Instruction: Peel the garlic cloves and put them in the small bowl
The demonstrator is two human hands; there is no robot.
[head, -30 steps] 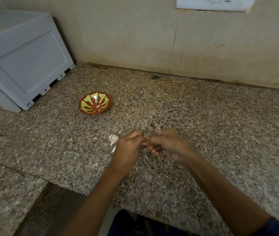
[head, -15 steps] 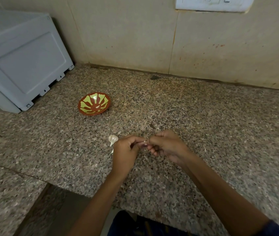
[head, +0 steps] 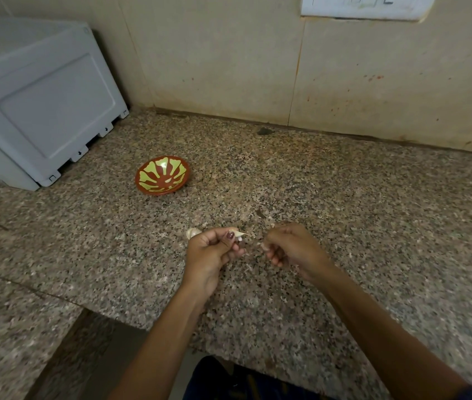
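Head view, only one there is. Person stands at a speckled granite counter [head: 344, 212], both forearms reaching in from the bottom edge. Left hand [head: 210, 252] has fingers curled, pinching a garlic clove [head: 239, 234] between thumb and forefinger; the pointed tip sticks out to the right, and a bit of pale skin hangs under it. Right hand [head: 289, 245] is curled too, just apart from the left. It seems to pinch a scrap of pale peel [head: 264, 245] at the fingertips, but it's small and blurred, so not certain. Second garlic clove [head: 193, 232] lies on the counter just behind the left hand, skin looks on. Small bowl [head: 162, 175], red-brown with yellow-green petal pattern, sits well apart, back and to the left. No cloves visible in it, so by my read the task is early.

Step in hand, as I judge it: stripping skin off the held clove. To do it well, hold the clove firm near its root end, catch the loose edge with a nail and pull along the length toward the tip, turning the clove so the skin comes off in strips. Don't squeeze hard, or it could slip out or bruise.

Grey-white appliance [head: 41, 105] at the back left, no brand showing. White switch plate [head: 364, 7] on the wall, cut off by the frame; dark marks on it, nothing readable. No other writing or labels.
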